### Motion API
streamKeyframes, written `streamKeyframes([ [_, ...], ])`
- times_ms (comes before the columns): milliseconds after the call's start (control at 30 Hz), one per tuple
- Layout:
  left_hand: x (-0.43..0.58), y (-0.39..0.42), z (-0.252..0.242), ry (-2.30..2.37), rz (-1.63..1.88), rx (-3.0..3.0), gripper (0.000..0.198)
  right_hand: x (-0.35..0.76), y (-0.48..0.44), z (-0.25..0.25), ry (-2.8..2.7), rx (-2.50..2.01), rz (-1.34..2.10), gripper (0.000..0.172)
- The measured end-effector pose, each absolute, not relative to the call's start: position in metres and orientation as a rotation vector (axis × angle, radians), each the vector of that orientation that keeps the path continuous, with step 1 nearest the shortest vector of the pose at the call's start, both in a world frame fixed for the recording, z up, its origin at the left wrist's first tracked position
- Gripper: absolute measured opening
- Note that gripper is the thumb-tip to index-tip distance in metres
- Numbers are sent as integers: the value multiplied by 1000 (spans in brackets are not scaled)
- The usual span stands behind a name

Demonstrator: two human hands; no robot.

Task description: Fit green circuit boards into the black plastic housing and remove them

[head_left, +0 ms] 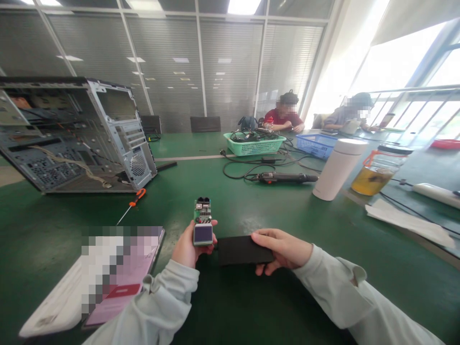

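Low over the green table, my left hand is closed around a small circuit board with a screen. Two dark round parts stick up at the board's far end, and its small rectangular display faces me. My right hand grips a flat black rectangular slab by its right end, thumb on top and fingers underneath. The slab's left end comes close to my left hand; whether they touch I cannot tell. What the slab is does not show.
An opened computer case stands at left, with an orange-handled screwdriver before it. A power screwdriver, green basket of cables, blue basket, white bottle and jar stand beyond. Two people sit at the far side.
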State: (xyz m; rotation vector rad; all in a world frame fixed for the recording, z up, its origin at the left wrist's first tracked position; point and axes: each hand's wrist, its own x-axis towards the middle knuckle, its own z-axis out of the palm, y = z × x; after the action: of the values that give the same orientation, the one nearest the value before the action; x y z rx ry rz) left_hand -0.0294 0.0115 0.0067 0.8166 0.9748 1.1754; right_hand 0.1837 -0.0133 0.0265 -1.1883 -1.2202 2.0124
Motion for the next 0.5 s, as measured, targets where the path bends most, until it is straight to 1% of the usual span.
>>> streamKeyframes([
  [133,-30,10,12,904,1248,739,37,183,-14,35,-919,-1213,2007,24],
  [167,-30,10,12,899,1245,740,36,183,-14,38,-814,-1213,2011,25],
  [300,-29,8,12,903,1225,763,39,184,-12,44,-451,-1107,2072,53],
  [333,-28,8,12,907,1224,763,40,185,-12,44,-415,-1068,2089,57],
  [400,-28,8,12,916,1227,762,41,184,-12,44,-387,-1010,2110,59],
  [500,-28,8,12,926,1231,760,41,180,-12,43,-383,-1010,2105,56],
])
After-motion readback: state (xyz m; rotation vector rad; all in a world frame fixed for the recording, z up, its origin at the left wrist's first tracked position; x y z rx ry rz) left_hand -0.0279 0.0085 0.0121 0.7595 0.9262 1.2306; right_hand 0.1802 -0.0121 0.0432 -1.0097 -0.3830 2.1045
